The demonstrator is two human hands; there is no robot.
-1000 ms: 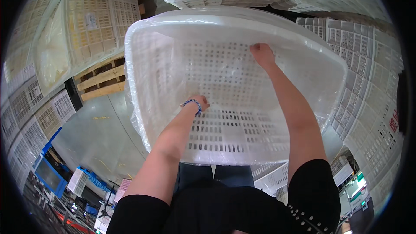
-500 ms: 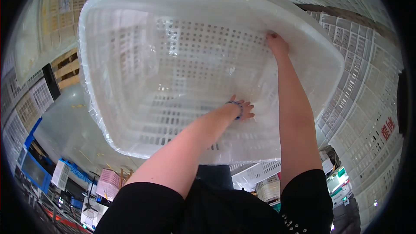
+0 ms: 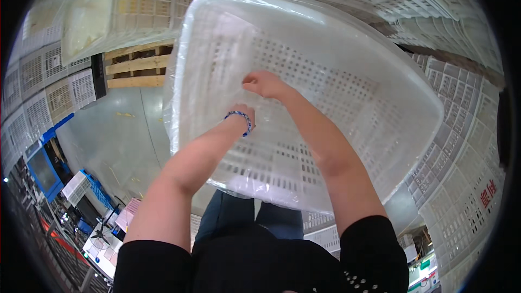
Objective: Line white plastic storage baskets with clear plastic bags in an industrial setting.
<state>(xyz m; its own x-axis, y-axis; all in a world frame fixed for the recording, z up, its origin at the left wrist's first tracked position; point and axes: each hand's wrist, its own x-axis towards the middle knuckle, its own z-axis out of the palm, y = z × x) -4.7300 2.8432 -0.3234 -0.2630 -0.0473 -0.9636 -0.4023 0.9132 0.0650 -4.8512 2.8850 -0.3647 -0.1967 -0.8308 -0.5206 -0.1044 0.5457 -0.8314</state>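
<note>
Crate [image 3: 320, 17], white and full of holes, lies around both hands, its wide mouth turned to the person, likely so both arms can reach deep inside; what bears its weight is hidden. Far to the left of the hands stand stacked crates [image 3: 35, 100], and nearer, beyond the left hand, a wooden pallet [image 3: 138, 65] lies on the grey floor [image 3: 111, 130]. Just left of the hands, clear plastic [image 3: 260, 189] hangs over the rim, probably folded outward so that it stays put; it also shines below them. Inside, the left hand [image 3: 246, 115], with a blue bracelet [image 3: 249, 127] at its wrist, points down with fingers bent; I cannot tell whether it pinches any film. Just above and right of it, the right hand [image 3: 264, 83] has its fingers curled toward the thumb; whether film is caught there cannot be told either. Well right of both hands rises a wall of white baskets [image 3: 461, 125], perhaps stacked tightly to save space.
</note>
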